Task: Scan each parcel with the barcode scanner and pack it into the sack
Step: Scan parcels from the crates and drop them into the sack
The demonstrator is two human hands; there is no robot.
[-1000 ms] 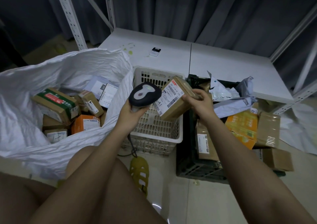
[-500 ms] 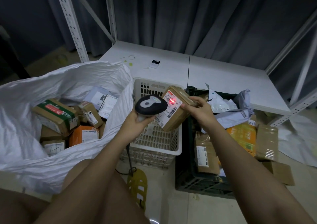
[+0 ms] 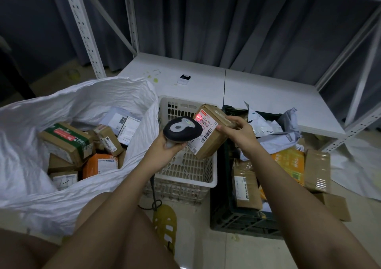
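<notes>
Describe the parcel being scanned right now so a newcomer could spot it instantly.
Start at the white slotted basket in the middle of the floor, between the white sack and the dark crate. Above it, the right hand holds a brown box beside the black scanner in the left hand. It alone is held up, with a red glow on its label.

place: a parcel sorting or storage room, we reckon | signs: slotted metal racking (image 3: 82, 27) far left | white sack (image 3: 31, 128) of labelled boxes near left | dark crate (image 3: 237, 221) heaped with parcels right | grey curtain (image 3: 237, 25) behind
</notes>
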